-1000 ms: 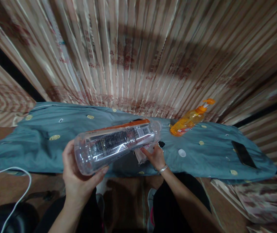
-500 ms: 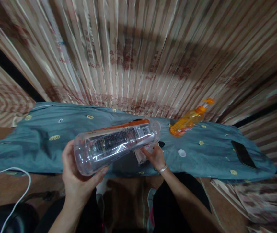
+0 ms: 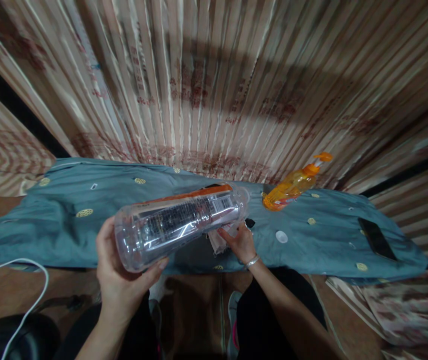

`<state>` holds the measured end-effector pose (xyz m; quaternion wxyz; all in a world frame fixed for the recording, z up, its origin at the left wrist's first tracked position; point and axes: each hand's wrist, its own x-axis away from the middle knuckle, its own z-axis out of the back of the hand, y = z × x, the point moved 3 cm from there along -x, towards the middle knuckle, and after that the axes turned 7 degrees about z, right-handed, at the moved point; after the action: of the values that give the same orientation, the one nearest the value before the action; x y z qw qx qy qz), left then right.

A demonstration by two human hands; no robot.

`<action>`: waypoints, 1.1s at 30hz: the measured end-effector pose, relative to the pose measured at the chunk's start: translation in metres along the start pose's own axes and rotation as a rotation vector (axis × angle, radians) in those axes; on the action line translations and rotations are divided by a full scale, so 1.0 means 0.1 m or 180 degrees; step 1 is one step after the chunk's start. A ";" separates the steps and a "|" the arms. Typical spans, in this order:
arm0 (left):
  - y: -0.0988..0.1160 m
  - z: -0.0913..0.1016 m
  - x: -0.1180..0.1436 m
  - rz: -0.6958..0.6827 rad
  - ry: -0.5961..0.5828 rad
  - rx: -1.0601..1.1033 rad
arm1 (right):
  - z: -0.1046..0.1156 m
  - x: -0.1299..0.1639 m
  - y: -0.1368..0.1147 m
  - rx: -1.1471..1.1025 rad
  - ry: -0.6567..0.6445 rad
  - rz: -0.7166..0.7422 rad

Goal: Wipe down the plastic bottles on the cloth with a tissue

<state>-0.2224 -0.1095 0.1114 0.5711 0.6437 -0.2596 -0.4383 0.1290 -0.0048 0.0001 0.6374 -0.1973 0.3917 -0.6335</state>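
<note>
My left hand (image 3: 118, 272) grips the base of a clear plastic bottle (image 3: 179, 222) with an orange-edged label, held on its side above a blue-green cloth (image 3: 67, 225). The bottle's neck points right, toward my right hand (image 3: 241, 242). That hand, a bracelet on its wrist, pinches a crumpled pale cloth or paper (image 3: 217, 240) right under the bottle's mouth end. A small white cap (image 3: 281, 236) lies on the cloth just right of my right hand.
An orange pump bottle (image 3: 292, 185) stands at the cloth's back right. A dark phone (image 3: 377, 238) lies near the right end. A white cable (image 3: 22, 295) curves at lower left. A striped curtain (image 3: 214, 90) hangs behind.
</note>
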 end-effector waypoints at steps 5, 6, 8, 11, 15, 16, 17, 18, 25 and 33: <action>-0.02 0.01 0.00 -0.0037 -0.0006 -0.0003 | 0.01 0.00 0.00 -0.0131 -0.0044 0.0004; -0.03 0.01 0.00 -0.0039 -0.0007 -0.0008 | 0.01 0.00 0.00 -0.0127 -0.0033 -0.0005; -0.04 0.00 0.01 -0.0052 -0.0003 -0.0015 | 0.02 0.00 -0.01 -0.0092 -0.0016 -0.0027; -0.05 0.01 0.02 -0.0114 -0.0025 -0.0009 | 0.02 0.00 -0.04 0.0001 0.0002 -0.0044; -0.06 0.04 0.01 -0.0313 -0.0080 -0.0108 | 0.01 0.00 -0.05 0.0035 0.0062 -0.0020; -0.07 0.05 0.01 -0.0349 -0.0091 -0.0111 | 0.01 0.00 -0.05 0.0009 0.0063 -0.0009; -0.07 0.05 0.00 -0.0369 -0.0099 -0.0094 | 0.01 0.00 -0.04 -0.0024 0.0055 0.0004; -0.08 0.06 0.00 -0.0370 -0.0105 -0.0064 | 0.00 0.00 -0.03 -0.0055 0.0044 0.0014; -0.09 0.02 0.01 -0.0209 -0.0062 0.0082 | -0.01 0.00 0.03 -0.0060 0.0005 -0.0016; -0.10 0.03 0.01 -0.0422 -0.0125 0.0010 | -0.01 -0.01 -0.07 0.0140 0.0046 -0.0102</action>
<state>-0.2262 -0.1092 0.1014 0.5346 0.6517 -0.2282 -0.4873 0.1238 -0.0048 0.0050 0.6286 -0.1850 0.3790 -0.6535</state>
